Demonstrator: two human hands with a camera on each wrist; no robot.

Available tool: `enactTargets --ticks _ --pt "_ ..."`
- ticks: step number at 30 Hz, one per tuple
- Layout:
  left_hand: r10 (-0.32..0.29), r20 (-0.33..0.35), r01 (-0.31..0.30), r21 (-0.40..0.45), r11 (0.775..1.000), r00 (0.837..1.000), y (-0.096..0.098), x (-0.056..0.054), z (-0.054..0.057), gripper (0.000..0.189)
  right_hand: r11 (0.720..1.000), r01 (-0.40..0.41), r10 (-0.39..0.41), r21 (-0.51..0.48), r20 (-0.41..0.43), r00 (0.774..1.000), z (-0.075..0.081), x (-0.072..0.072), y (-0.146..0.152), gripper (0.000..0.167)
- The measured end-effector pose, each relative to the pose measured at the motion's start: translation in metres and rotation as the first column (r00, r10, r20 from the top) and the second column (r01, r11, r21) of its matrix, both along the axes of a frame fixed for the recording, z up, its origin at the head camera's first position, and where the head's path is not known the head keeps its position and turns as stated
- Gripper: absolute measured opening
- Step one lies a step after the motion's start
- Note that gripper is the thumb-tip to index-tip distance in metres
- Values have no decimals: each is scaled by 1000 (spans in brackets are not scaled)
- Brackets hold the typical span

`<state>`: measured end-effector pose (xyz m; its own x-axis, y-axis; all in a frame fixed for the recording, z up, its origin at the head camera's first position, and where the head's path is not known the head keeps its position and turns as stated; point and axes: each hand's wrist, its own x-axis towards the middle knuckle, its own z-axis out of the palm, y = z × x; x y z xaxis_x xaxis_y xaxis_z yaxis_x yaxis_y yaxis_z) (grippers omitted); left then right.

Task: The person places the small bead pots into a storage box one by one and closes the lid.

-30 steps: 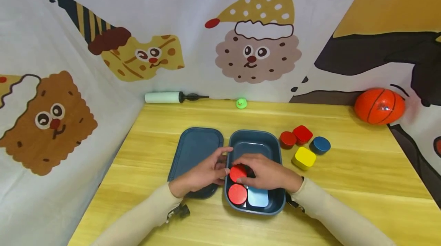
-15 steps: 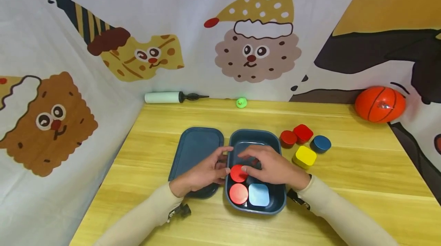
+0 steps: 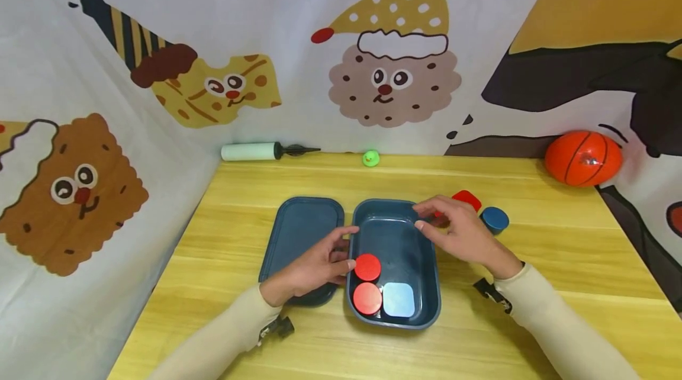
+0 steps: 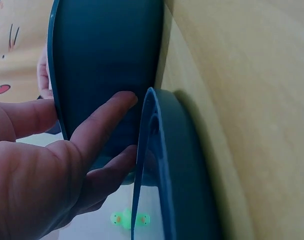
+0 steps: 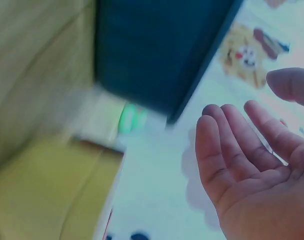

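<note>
An open dark blue box stands mid-table with its lid flat beside it on the left. Inside the box lie two red round blocks and a light blue square block. My left hand rests on the lid, its straight fingers against the box's left wall. My right hand hovers empty over the box's right rim, palm open. Just beyond it sit a red square block and a blue round block; other blocks are hidden behind the hand.
A white hand pump and a small green duck toy lie at the table's back edge. An orange ball sits back right. Printed cloth walls close the left, back and right sides of the wooden table.
My right hand let go of the upper red round block in the box, lifted and moved right and back over the box's rim. The left hand stayed put.
</note>
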<state>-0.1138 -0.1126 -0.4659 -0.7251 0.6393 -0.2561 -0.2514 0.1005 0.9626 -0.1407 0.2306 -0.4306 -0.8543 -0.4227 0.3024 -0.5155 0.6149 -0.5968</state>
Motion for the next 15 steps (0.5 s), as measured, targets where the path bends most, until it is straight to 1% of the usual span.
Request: enactTargets --ticks 3,6,8,10,12,15 --pt "-2 3 2 6 1000 1000 0 0 0 75 997 81 -81 7 -24 996 0 -4 19 27" --pt "-3 4 3 5 1000 1000 0 0 1 75 988 151 -150 18 -59 987 -2 -9 39 27" --pt "-2 1 2 1 1000 1000 0 0 2 75 981 194 -192 23 -57 980 -3 -10 51 29" --pt "-3 -3 3 -3 1000 1000 -1 0 2 75 970 240 -239 31 -32 970 -4 -10 63 32" --pt "-5 -4 5 -3 1000 1000 -1 0 2 75 959 279 -280 43 10 960 -6 -10 74 37" --pt "-10 -3 10 0 1000 1000 -1 -1 0 75 944 319 -324 79 69 943 -10 -10 90 45"
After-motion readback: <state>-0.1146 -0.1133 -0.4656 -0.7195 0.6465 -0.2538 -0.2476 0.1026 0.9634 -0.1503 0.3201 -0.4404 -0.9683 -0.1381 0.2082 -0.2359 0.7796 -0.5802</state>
